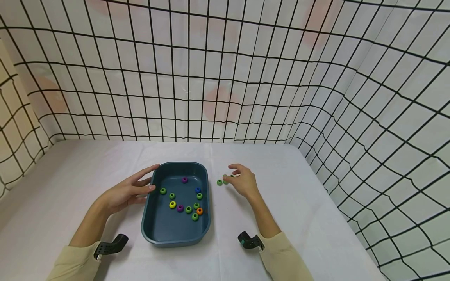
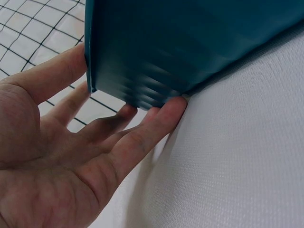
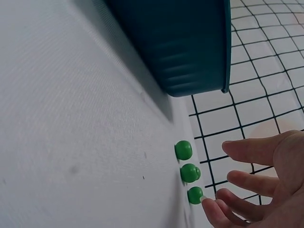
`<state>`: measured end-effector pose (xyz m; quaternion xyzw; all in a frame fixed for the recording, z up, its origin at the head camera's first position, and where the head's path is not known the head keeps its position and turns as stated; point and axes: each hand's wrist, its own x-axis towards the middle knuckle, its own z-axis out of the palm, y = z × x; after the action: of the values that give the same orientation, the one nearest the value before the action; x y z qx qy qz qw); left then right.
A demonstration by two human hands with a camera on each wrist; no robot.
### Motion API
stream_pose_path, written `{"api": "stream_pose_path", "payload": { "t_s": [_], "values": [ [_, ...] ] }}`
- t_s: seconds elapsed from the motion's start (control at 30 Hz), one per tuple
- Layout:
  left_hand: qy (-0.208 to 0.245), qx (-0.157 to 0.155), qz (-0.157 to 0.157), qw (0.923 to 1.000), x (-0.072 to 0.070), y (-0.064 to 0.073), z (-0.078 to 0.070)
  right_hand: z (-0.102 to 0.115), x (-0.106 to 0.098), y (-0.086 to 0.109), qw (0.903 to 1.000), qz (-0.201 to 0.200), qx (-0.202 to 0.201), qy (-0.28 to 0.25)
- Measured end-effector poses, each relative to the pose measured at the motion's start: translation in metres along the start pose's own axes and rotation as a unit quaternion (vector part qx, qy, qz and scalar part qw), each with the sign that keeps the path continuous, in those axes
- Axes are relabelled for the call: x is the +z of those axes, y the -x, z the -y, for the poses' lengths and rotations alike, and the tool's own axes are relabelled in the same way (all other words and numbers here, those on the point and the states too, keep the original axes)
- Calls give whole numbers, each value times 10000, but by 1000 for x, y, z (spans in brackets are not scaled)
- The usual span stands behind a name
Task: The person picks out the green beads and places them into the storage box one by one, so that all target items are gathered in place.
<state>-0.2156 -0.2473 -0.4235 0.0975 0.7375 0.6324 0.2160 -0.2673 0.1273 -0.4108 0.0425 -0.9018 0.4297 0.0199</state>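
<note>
A dark teal tray (image 1: 170, 230) stands on the white cloth. Inside it lie several green beads (image 1: 172, 196), two purple ones, a yellow bead (image 1: 172, 205), a blue bead (image 1: 198, 190) and an orange bead (image 1: 199, 211). My left hand (image 1: 123, 194) touches the tray's left side, fingers spread and fairly straight. To the right of the tray, my right hand (image 1: 244, 183) hovers by three green beads in a row, partly covering them in the head view. The right wrist view shows its fingers apart, a fingertip close to the lowest green bead (image 3: 194, 195); whether they touch is unclear.
Black wire mesh (image 1: 218, 84) rises behind the table and along both sides, with white sheeting beyond it. White cloth (image 1: 281, 187) covers the tabletop. Each sleeve cuff carries a black wrist camera (image 1: 250, 240).
</note>
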Motion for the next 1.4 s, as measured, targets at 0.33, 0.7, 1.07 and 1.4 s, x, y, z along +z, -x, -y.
{"api": "stream_pose_path", "payload": {
  "t_s": [0.33,0.7,1.07,1.4],
  "values": [
    [-4,2,-7,10000,0,0,0,-7,5,-3,9995,138,256,131],
    [3,125,16,9999,1,1,0,-8,6,-4,9985,282,377,262],
    [19,123,32,9999,0,2,-1,-9,7,-4,9970,533,444,346],
    [48,86,-19,9999,1,0,0,-11,11,-5,9965,593,333,488]
  ]
}}
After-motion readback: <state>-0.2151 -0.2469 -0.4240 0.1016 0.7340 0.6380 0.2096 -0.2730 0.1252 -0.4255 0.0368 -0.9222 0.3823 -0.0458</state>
